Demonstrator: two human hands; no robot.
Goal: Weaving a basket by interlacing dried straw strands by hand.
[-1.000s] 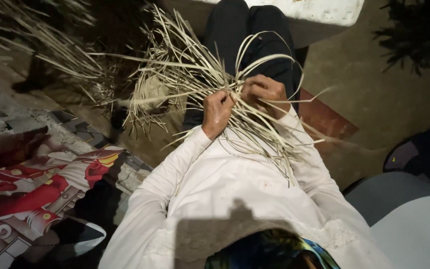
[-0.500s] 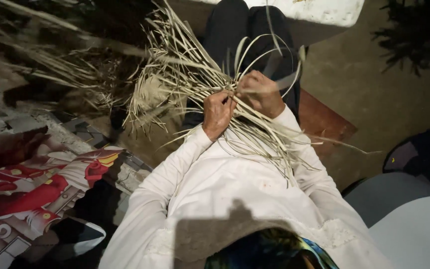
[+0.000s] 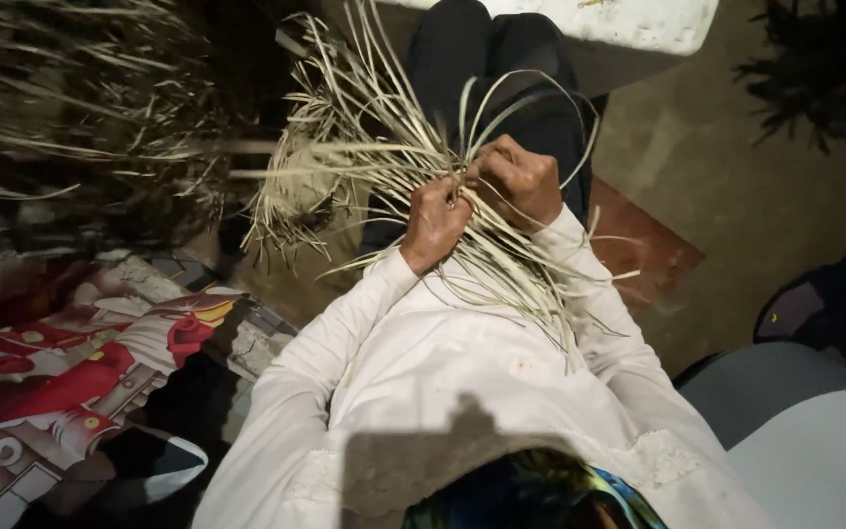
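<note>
My left hand (image 3: 435, 220) and my right hand (image 3: 519, 181) meet over my lap, both closed on a bundle of pale dry leaf strips (image 3: 384, 157). The strips fan out up and to the left, and several loop over my dark trousers (image 3: 501, 59). Loose ends trail down across my white sleeves (image 3: 462, 362). The fingers pinch the strips where they cross, between the two hands.
A heap of more dry strips (image 3: 70, 118) lies at the upper left on dark ground. A red patterned cloth (image 3: 61, 362) covers the lower left. A white block (image 3: 629, 20) sits at the top, a reddish tile (image 3: 638, 245) to the right, and grey seats (image 3: 805, 431) at lower right.
The hands have stayed together on the strips, with the fingers shifting slightly. The bundle's fanned ends have swung a little to the left.
</note>
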